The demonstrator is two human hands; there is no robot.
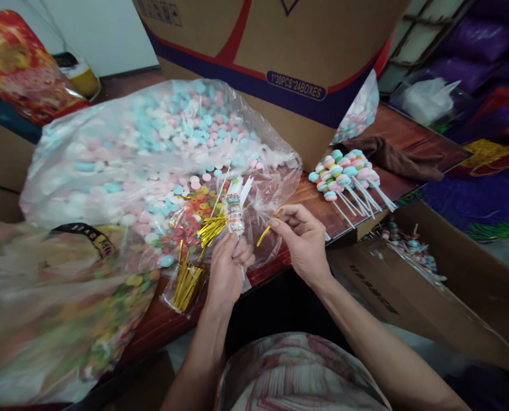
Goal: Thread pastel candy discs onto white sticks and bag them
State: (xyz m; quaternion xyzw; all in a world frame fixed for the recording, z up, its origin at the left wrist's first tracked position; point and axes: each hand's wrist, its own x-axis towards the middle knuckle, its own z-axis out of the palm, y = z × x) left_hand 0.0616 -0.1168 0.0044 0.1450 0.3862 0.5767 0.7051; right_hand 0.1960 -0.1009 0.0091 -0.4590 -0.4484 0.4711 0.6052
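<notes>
My left hand (231,257) is closed round the gathered neck of a small wrapped candy stick (234,210), its printed clear wrapper standing upright above the fingers. Between thumb and fingertips of my right hand (303,237) is a gold twist tie (263,236), a little to the right of the wrapped candy. Loose gold twist ties (212,229) lie just left of my left hand, and a clear packet of more ties (186,288) is below them. White sticks (242,188) show behind the wrapped candy.
A large clear bag of pastel candies (160,125) covers the table's left and middle. Candy skewers (348,174) lie at the right edge. A big carton (254,51) stands behind; an open box (374,279) with wrapped candies sits lower right. Another bag of ring candies (121,308) lies front left.
</notes>
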